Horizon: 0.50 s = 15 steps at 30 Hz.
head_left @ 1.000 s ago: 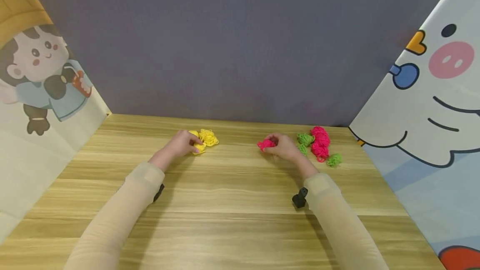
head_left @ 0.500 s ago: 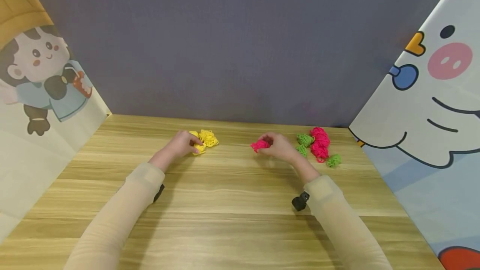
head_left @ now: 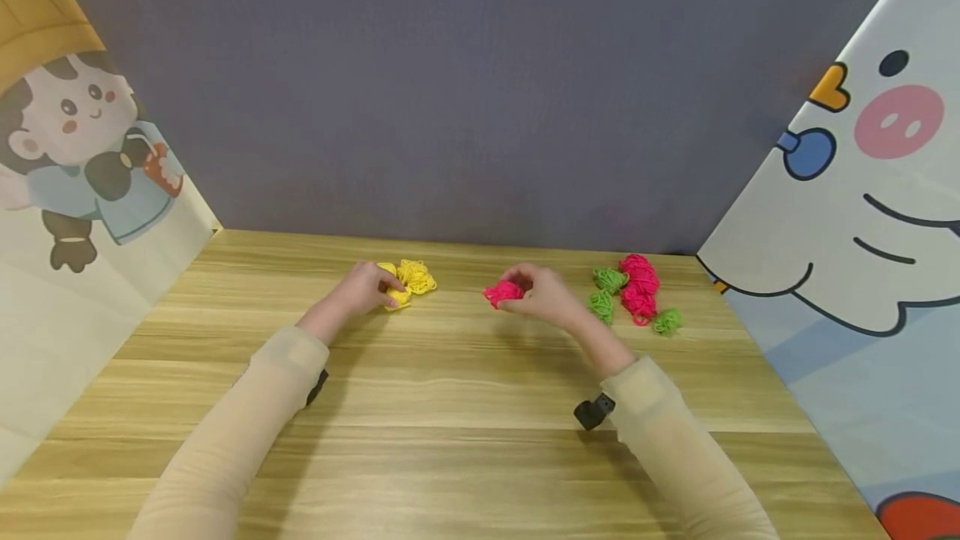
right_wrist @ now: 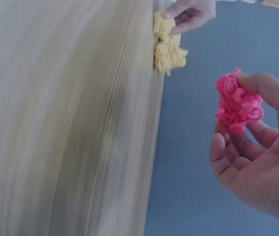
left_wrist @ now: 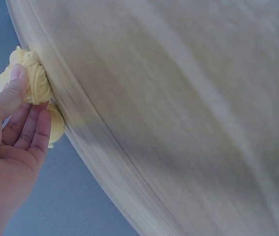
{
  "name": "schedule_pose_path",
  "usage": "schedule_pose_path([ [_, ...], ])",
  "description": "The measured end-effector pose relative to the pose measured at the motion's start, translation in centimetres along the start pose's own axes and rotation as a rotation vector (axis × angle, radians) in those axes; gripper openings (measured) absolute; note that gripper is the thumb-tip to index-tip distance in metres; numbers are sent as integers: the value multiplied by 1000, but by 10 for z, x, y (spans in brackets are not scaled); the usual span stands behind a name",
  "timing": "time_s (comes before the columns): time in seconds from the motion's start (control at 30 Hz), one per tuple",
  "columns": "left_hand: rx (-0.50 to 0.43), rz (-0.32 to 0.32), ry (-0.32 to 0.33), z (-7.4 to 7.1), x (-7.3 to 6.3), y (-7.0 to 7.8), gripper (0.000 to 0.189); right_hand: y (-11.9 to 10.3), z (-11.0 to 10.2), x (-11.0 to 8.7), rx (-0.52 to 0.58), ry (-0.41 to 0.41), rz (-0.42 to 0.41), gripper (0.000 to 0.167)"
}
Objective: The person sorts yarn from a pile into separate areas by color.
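Observation:
At the back left of the table, my left hand [head_left: 365,287] has its thumb and fingers on a small bundle of yellow yarn [left_wrist: 37,84]. More yellow yarn [head_left: 416,277] lies right against it; part of the pile is hidden behind the fingers. My right hand [head_left: 546,297] pinches a small pink yarn ball [right_wrist: 237,102] between thumb and fingertips. In the right wrist view the pink ball appears lifted off the wood, apart from the yellow yarn.
To the right lie a larger pink yarn bundle [head_left: 640,288] and green yarn balls [head_left: 611,279], one of them [head_left: 667,322] nearest the right edge. A grey wall [head_left: 465,107] closes off the back of the wooden table [head_left: 450,407]. Printed panels [head_left: 840,215] stand at both sides.
My right hand has moved left with the pink yarn ball, toward the yellow yarn, uncovering more of a green ball behind it. The left hand has stayed in place.

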<state>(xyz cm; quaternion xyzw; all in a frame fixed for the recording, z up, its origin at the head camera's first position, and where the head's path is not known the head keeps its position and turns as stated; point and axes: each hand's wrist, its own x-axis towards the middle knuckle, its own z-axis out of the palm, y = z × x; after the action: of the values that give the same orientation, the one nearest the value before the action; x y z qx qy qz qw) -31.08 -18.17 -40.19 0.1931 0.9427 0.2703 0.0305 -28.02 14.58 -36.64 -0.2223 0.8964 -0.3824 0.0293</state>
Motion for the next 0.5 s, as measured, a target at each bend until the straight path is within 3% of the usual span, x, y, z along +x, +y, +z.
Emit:
schedule_pose_path([
  [0.17, 0, -5, -3, 0, 0, 0, 23, -9, 6, -3, -8, 6, -50, 40],
  [0.5, -9, -19, -10, 1, 1, 1, 23, -22, 18, -7, 47, 30, -27, 37],
])
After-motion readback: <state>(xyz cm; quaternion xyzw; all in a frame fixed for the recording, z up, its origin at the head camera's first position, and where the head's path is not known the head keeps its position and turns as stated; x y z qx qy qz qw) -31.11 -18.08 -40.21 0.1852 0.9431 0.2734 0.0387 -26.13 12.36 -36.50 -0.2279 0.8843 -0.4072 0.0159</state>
